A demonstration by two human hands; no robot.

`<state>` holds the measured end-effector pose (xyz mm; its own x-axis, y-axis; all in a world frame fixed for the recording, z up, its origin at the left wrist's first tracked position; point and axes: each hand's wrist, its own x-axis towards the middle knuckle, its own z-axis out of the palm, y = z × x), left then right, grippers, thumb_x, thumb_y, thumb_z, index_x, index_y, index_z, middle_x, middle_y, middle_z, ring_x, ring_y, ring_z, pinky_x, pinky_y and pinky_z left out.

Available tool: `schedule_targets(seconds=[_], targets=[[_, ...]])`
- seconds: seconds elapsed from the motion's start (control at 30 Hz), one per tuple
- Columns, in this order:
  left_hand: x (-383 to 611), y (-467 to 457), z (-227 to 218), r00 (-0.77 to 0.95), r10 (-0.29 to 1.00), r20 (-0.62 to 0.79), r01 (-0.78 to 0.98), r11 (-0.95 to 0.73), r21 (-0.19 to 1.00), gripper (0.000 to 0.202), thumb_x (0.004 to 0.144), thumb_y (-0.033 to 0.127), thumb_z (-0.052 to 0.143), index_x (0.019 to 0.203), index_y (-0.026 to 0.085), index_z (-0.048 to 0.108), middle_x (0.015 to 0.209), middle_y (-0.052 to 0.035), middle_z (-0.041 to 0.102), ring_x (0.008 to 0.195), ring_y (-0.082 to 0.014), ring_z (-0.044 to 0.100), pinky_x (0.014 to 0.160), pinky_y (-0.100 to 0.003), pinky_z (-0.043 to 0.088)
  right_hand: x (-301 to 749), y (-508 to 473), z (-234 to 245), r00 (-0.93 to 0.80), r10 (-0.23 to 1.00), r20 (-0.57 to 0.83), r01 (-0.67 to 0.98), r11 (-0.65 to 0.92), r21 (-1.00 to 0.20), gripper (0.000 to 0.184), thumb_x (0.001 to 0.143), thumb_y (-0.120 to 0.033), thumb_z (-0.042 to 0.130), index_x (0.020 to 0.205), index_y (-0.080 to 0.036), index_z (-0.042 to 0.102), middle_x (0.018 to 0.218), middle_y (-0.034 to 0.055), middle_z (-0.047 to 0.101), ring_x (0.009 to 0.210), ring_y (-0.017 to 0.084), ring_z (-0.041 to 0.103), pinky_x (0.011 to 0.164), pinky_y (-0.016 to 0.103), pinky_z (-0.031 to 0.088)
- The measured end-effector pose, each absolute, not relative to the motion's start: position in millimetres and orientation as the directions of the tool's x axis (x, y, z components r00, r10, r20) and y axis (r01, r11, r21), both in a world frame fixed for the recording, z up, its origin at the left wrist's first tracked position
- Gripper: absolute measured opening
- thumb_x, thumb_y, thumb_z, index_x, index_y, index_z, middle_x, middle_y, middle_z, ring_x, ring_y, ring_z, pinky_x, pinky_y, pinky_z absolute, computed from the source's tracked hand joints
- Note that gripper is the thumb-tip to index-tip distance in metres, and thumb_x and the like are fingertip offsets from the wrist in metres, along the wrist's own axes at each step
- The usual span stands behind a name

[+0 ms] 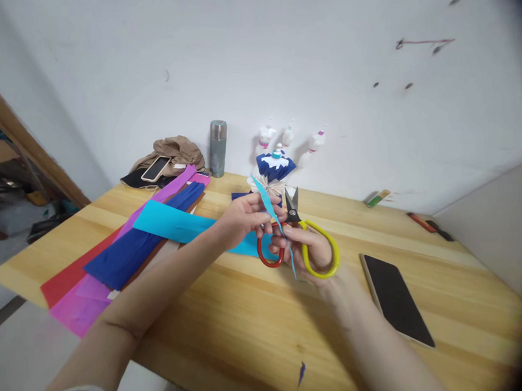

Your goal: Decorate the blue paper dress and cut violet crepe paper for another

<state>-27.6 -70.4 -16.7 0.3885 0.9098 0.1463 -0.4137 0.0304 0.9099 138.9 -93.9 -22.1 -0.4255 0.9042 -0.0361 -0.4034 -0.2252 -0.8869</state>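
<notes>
A narrow light-blue strip of paper [265, 197] is pinched between the thumb and fingers of my left hand [242, 219]; it slants down across the front of my right hand [313, 247]. That right hand is closed on scissors [293, 213] with one red and one yellow handle, their dark blades parted and pointing up. Behind and partly below both hands lies a wide turquoise paper strip [173, 221] on the table. Just beyond my fingers stands a small white figure [276, 161] dressed in dark-blue and white paper, its lower part hidden by my hands.
Blue, red, purple and brown paper strips [120, 258] overlap on the wooden table [221, 320]. A thermos [217, 150] and several white figurines [315, 143] stand by the wall. Brown cloth [178, 151] and a phone [155, 169] lie left, a black-screened tablet or phone [397, 299] right.
</notes>
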Motion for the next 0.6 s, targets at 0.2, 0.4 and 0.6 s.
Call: schedule_targets(seconds=[0.2,0.4,0.6], targets=[[-26,-71,-18,0.398,0.909,0.120,-0.359,0.034,0.933,0.037,0.061,0.031,0.088,0.089,0.014,0.070,0.061,0.0007,0.064,0.052,-0.0090,0.057,0.047,-0.020,0.039,141,-93,-26,-0.413,0.909,-0.066,-0.408,-0.249,-0.879,0.028,0.066,-0.030,0.080,0.086,-0.021,0.062,0.073,-0.0013,0.062,0.054,0.010,0.051,0.056,0.029,0.051],[-26,-72,-14,0.331,0.938,0.105,-0.348,0.018,0.937,0.037,0.058,0.027,0.086,0.088,0.014,0.069,0.059,0.0010,0.064,0.053,-0.0099,0.059,0.049,-0.020,0.041,145,-89,-29,-0.400,0.916,0.027,-0.229,-0.072,-0.971,0.044,0.073,-0.059,0.077,0.085,-0.021,0.059,0.068,-0.0009,0.060,0.052,0.014,0.056,0.051,0.029,0.049],[-31,-71,-8,0.206,0.976,0.064,-0.359,0.014,0.933,0.037,0.057,0.018,0.084,0.091,0.014,0.069,0.065,0.0009,0.067,0.060,-0.0119,0.065,0.061,-0.024,0.052,158,-91,-29,-0.457,0.839,0.295,0.159,0.403,-0.901,0.049,0.093,-0.069,0.052,0.094,-0.020,0.060,0.074,0.0016,0.058,0.063,0.018,0.058,0.057,0.031,0.048]])
